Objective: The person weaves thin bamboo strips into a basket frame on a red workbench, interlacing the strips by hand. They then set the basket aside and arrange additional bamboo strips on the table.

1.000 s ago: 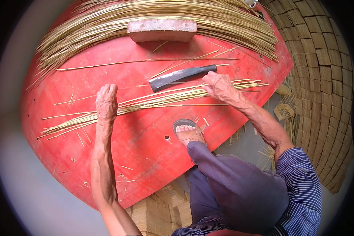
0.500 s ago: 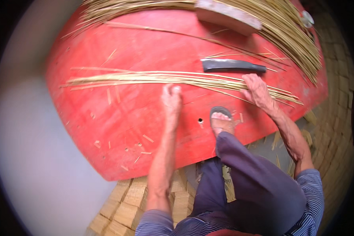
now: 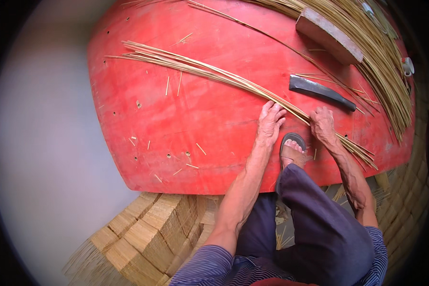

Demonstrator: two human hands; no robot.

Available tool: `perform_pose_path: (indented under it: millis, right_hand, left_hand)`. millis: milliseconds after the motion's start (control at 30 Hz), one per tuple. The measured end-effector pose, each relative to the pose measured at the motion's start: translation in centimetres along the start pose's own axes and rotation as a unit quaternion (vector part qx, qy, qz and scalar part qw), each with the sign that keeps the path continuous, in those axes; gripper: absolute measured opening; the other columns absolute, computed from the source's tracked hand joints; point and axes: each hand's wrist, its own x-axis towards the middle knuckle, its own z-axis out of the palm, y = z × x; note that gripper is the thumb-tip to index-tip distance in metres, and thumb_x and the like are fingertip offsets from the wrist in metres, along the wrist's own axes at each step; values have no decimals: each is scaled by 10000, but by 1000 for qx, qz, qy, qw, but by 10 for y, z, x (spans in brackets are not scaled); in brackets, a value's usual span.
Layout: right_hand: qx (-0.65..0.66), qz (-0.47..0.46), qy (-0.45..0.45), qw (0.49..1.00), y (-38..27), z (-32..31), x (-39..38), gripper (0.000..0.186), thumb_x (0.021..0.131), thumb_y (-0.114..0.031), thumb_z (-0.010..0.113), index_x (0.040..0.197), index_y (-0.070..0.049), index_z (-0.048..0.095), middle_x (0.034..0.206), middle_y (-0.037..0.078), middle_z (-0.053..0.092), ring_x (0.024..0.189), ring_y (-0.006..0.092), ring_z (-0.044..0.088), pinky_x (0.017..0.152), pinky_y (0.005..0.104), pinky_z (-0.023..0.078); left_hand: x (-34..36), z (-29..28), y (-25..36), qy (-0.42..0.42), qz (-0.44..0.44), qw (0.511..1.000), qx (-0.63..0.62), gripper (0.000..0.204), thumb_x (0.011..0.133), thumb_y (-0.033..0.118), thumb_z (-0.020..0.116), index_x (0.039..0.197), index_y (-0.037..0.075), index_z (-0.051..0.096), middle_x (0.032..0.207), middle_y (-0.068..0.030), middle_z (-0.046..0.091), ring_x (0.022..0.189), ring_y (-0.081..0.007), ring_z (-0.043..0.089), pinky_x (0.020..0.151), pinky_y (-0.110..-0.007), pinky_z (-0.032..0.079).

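A thin bundle of bamboo strips [image 3: 209, 72] lies slantwise over the red board, from the upper left down toward the right. My right hand [image 3: 322, 125] is closed around it near its lower right end, and the strip tips stick out past the hand. Just left of that, my left hand [image 3: 270, 123] rests against the near side of the bundle, fingers loosely stretched and slightly apart. Beyond my right hand lies a dark heavy-bladed knife [image 3: 319, 90]. My sandalled foot [image 3: 292, 150] stands on the board between my wrists.
A brick [image 3: 330, 35] rests against a large curved pile of strips [image 3: 383, 71] at the upper right. A white cup [image 3: 407, 66] is by the pile. Small chips and holes dot the red board [image 3: 176, 124]. Stacked pale bundled blocks [image 3: 148, 229] lie below its near edge.
My left hand has moved right, to the bundle and closer to my right hand. The bundle now slants more steeply. The whole view has turned and shifted.
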Motion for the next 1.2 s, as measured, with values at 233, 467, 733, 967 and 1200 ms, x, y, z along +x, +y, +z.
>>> perform_pose_path:
  millis: [233, 467, 733, 967, 1200]
  right_hand:
    - [289, 92, -127, 945, 7, -57, 14, 110, 778, -85, 564, 781, 12, 616, 677, 156, 603, 655, 273, 591, 610, 387, 451]
    - [367, 114, -140, 912, -1, -76, 10, 195, 869, -169, 596, 804, 14, 578, 648, 93, 553, 603, 183, 531, 585, 357, 436]
    - [150, 23, -45, 987, -26, -76, -11, 281, 790, -141, 728, 897, -45, 486, 733, 181, 559, 719, 391, 591, 622, 475, 443]
    - [121, -20, 78, 989, -43, -131, -40, 155, 809, -26, 621, 858, -53, 477, 705, 188, 532, 695, 413, 574, 601, 495, 437]
    - [237, 9, 151, 960, -67, -251, -82, 144, 870, -53, 598, 1009, -43, 567, 734, 210, 584, 699, 424, 597, 600, 481, 446]
  left_hand:
    - [-3, 6, -8, -12, 6, 999, 50, 508, 908, 282, 721, 1305, 78, 477, 1126, -55, 632, 987, -179, 633, 830, -335, 501]
    - [-7, 27, -2, -120, 12, 992, 44, 314, 931, 254, 697, 1165, 111, 544, 1057, -33, 633, 892, -134, 651, 789, -306, 523]
    - [-15, 46, -2, -141, 27, 988, 58, 294, 915, 256, 719, 1126, 104, 581, 923, 9, 630, 832, -99, 616, 714, -280, 508]
    - [-60, 99, 65, -181, 77, 980, 15, 390, 952, 249, 665, 1287, 101, 531, 1104, -66, 670, 988, -167, 631, 856, -363, 510]
    - [-153, 227, 155, -339, 200, 912, 118, 284, 1003, 171, 564, 1254, 44, 523, 968, -99, 692, 932, -220, 669, 866, -397, 548]
